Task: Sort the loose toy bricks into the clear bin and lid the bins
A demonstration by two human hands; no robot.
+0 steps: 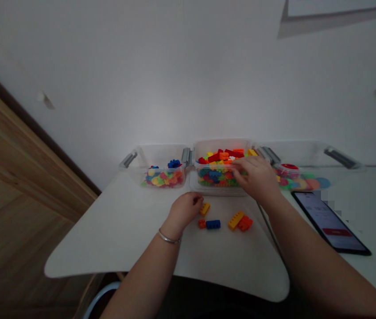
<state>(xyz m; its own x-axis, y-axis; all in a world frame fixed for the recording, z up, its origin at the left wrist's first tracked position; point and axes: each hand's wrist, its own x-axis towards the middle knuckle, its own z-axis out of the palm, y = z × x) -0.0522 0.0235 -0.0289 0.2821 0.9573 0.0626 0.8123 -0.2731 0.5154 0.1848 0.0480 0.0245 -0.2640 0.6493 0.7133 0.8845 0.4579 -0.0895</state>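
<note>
My left hand point(186, 210) is low over the white table, fingers curled together at the end of a yellow building brick point(204, 209). Its fingertips partly cover that brick. Close by lie a blue brick point(213, 224) and a small orange brick point(202, 224), end to end. Farther right, another yellow brick point(236, 220) rests against an orange-red brick point(245, 223). My right hand point(257, 177) reaches over the front rim of the middle clear box point(207, 192), fingers bent and a little apart above the heaped bricks point(224, 156). Nothing shows between them.
To the left, a clear box point(144, 155) holds colourful small pieces. On the right stands another clear box point(300, 153) with round coloured discs and a small tub point(289, 169). A phone or tablet point(332, 223) lies beside my right forearm. Behind is a wall point(161, 79).
</note>
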